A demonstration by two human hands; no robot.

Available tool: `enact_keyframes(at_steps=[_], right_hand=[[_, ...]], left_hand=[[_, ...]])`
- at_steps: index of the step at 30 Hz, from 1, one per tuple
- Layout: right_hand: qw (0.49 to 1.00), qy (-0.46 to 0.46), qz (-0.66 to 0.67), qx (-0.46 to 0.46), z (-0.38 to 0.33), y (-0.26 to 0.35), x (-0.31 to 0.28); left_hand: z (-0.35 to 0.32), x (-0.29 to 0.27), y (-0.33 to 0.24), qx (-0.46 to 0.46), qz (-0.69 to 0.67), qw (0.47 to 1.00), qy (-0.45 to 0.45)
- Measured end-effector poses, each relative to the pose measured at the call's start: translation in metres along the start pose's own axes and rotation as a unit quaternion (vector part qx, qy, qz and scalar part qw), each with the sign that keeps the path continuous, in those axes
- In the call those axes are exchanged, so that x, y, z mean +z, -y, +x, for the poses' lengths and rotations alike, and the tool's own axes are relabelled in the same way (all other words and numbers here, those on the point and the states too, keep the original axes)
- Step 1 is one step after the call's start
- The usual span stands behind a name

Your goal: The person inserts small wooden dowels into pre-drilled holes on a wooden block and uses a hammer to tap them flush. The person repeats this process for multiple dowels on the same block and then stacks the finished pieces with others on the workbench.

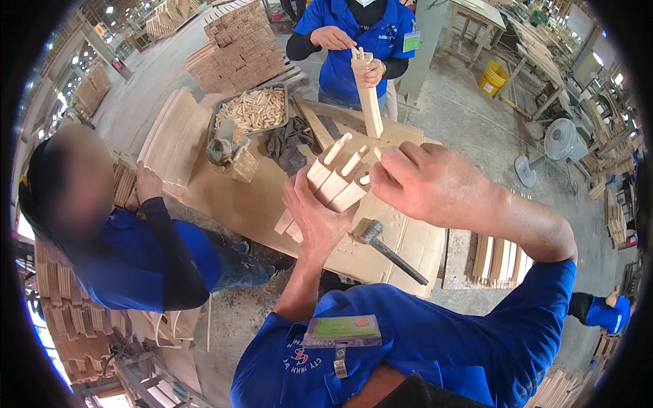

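Observation:
My left hand (320,216) is wrapped round several pale wooden pieces (335,185), holding them in a bundle above the table. Short wooden dowels (338,147) stick up from their ends. Close beside those ends, my right hand (435,182) pinches a small wooden dowel (378,154) between thumb and fingers; most of that dowel is hidden by the fingers. On the table below my hands lies a hammer (389,253) with a dark handle.
A dark tray (287,107) heaped with dowels stands at the table's far left, near a dark cloth (286,145) and curved boards (169,139). Across the table a person (333,75) holds a wooden piece (368,102). Another person (163,251) stands at the left.

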State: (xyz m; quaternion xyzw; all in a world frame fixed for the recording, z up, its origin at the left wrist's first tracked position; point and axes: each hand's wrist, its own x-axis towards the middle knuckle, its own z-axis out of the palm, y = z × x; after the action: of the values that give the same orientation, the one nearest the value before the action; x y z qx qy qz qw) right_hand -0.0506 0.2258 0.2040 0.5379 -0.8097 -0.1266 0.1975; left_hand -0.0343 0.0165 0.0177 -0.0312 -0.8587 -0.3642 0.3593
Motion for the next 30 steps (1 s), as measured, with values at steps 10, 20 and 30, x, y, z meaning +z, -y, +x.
enact_keyframes(at_steps=[10, 20, 30], right_hand=[[0.934, -0.083, 0.329, 0.111, -0.02, -0.006, 0.025], [0.856, -0.14, 0.441, 0.23, -0.027, 0.012, 0.039], [0.844, -0.121, 0.455, 0.256, -0.028, 0.02, 0.037]], left_hand=[[-0.005, 0.006, -0.009, 0.02, 0.002, 1.0, 0.003], [-0.012, 0.009, -0.013, 0.015, -0.018, 1.0, 0.015], [-0.016, 0.011, -0.017, 0.009, -0.028, 0.999, 0.035]])
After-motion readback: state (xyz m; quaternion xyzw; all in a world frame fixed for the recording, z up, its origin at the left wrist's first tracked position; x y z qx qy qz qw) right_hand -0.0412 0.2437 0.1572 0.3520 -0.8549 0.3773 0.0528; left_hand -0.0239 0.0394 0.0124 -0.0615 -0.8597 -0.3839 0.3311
